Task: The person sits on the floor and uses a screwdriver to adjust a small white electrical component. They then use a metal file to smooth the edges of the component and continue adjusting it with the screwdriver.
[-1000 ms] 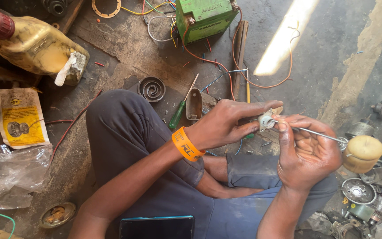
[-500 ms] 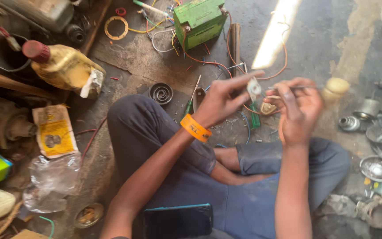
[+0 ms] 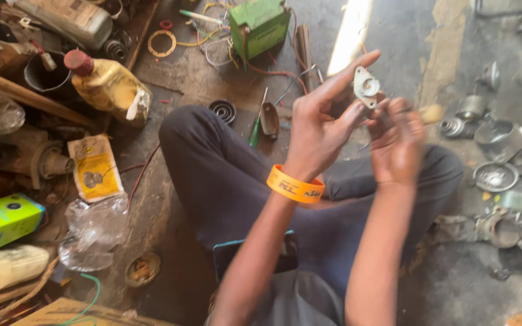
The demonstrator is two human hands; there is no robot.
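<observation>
The left hand (image 3: 324, 124) has lifted the small metal plate (image 3: 366, 86) higher, pinched at its fingertips. The right hand (image 3: 399, 137), blurred, is clenched, seemingly on a pale-handled screwdriver (image 3: 431, 113), and now works beside it.

Green carton (image 3: 2, 221) far left, yellow packet (image 3: 95, 167) beside it

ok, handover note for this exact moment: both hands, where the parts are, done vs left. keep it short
Left hand: raised, fingers pinching a small pale metal flange plate, index finger extended.
Right hand: blurred, closed on a pale-handled tool at the plate; its tip is not visible.
Nearby on the floor: green-handled screwdriver, green box with wires, loose metal parts to the right.
Done: plate is off the floor and in hand.
Left: work on the plate looks unfinished; how far it has got can't be told.
</observation>
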